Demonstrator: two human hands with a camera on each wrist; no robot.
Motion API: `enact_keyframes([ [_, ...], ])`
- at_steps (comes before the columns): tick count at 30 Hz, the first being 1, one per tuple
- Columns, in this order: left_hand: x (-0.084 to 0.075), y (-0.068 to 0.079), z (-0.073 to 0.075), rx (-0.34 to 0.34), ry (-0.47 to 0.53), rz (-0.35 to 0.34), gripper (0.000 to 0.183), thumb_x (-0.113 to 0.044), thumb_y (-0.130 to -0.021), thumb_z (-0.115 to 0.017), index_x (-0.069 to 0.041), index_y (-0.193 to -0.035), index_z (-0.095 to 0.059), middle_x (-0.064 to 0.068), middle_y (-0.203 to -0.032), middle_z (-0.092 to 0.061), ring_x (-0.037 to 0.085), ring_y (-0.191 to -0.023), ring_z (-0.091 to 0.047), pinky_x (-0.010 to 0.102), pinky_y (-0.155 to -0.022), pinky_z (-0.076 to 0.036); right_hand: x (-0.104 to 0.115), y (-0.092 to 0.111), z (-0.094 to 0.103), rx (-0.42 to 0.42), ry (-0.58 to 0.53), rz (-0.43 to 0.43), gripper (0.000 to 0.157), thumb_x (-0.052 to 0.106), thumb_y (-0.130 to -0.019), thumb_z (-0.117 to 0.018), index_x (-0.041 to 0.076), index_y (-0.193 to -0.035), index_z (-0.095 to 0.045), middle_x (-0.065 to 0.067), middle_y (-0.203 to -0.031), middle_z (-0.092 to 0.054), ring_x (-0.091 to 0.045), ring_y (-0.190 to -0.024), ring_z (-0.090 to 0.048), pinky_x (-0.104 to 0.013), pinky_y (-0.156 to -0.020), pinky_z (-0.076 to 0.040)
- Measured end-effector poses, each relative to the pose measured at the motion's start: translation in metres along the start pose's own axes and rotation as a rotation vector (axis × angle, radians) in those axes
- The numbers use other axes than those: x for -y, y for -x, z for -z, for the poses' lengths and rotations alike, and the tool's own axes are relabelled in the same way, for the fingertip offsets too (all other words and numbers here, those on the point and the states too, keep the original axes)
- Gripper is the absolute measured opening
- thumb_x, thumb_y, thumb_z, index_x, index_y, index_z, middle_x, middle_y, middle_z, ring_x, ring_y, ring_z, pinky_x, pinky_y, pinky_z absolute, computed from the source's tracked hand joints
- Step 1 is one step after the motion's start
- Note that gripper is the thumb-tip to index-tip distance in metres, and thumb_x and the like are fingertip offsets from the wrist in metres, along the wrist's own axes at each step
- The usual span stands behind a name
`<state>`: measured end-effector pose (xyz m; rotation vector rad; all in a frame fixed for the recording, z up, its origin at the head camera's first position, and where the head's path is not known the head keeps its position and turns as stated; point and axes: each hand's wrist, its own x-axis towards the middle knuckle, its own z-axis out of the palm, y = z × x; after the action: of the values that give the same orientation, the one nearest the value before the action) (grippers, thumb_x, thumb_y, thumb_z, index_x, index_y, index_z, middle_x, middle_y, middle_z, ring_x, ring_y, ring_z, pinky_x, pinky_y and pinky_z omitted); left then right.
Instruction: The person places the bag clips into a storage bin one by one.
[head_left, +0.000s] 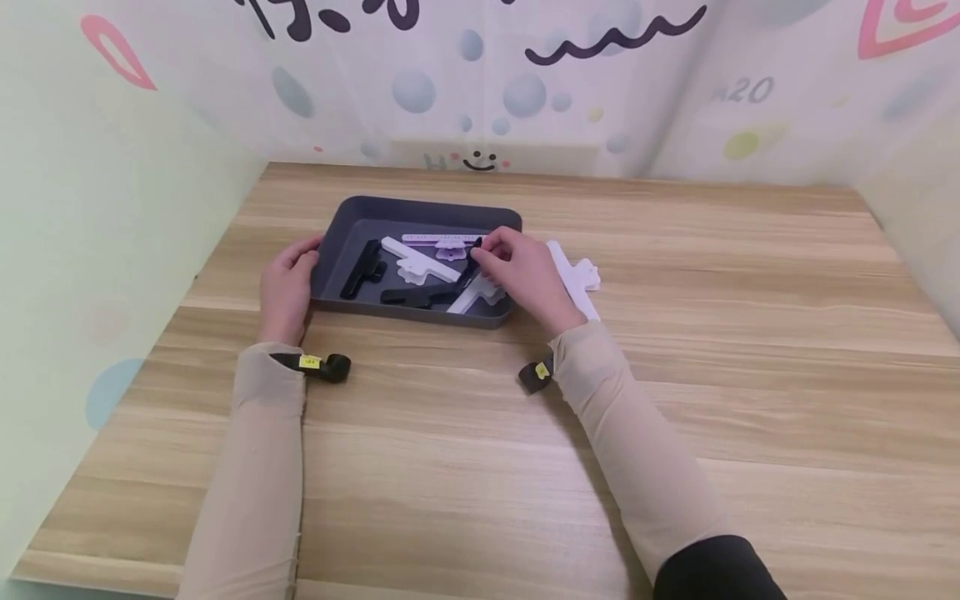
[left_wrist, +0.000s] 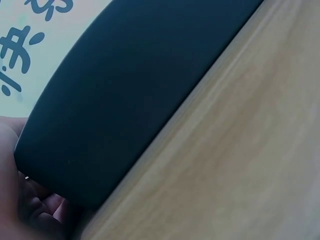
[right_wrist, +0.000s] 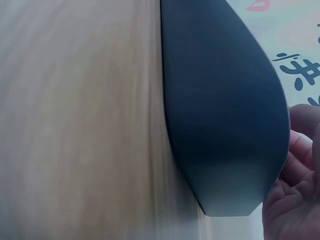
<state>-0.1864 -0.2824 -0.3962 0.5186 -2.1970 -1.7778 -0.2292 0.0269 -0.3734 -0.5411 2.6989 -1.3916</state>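
A dark grey tray [head_left: 360, 310] holds several long-bar clips. My left hand [head_left: 287, 279] grips its left end, fingers against the outer wall in the left wrist view. Over the tray's right side, my right hand [head_left: 525, 271] pinches the upper end of a black clip [head_left: 468, 273] between thumb and fingertips. Left of that lie another black clip [head_left: 412, 297] and a white clip [head_left: 431, 267]. One more black clip [head_left: 363, 271] is near the left wall. A purple clip [head_left: 442, 239] lies toward the back, and a white clip [head_left: 474, 296] sits in the front right corner.
Outside the tray, a white clip [head_left: 573, 279] lies on the wooden table [head_left: 750, 375], partly behind my right hand. A patterned wall [head_left: 570, 150] rises along the table's back edge, with a plain wall [head_left: 112, 250] at the left.
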Motion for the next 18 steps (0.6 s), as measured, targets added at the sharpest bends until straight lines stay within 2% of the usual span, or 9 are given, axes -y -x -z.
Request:
enact_keyframes([
  [5,0.0001,0.0001,0.0003,0.006,0.009,0.007,0.028,-0.025,-0.092,-0.048,-0.020,-0.116,-0.061,-0.003,-0.123,-0.053,0.010,-0.111,-0.043,0.028,-0.095,-0.030,0.0036,0.0000,-0.0005,-0.024,0.096,0.008,0.015,0.037,-0.085,-0.056,0.022,-0.084,-0.056,0.006,-0.073,-0.057,-0.010,-0.068,-0.050,-0.025,-0.059,-0.042],
  [12,0.0005,0.0004,0.0007,0.008,0.016,0.007,0.028,-0.024,-0.092,-0.048,-0.019,-0.117,-0.061,-0.002,-0.123,-0.053,0.010,-0.112,-0.042,0.028,-0.096,-0.030,0.0077,0.0004,-0.0067,-0.028,0.302,0.102,0.015,0.034,-0.087,-0.054,0.020,-0.082,-0.058,0.006,-0.070,-0.056,-0.012,-0.063,-0.048,-0.025,-0.057,-0.038],
  [18,-0.0006,0.0002,0.0004,0.011,0.023,0.004,0.028,-0.024,-0.092,-0.048,-0.019,-0.116,-0.061,-0.002,-0.123,-0.053,0.010,-0.111,-0.042,0.028,-0.095,-0.030,0.0101,0.0006,-0.0088,-0.017,0.373,0.144,0.017,0.032,-0.087,-0.055,0.018,-0.082,-0.063,0.007,-0.069,-0.057,-0.012,-0.061,-0.049,-0.026,-0.058,-0.037],
])
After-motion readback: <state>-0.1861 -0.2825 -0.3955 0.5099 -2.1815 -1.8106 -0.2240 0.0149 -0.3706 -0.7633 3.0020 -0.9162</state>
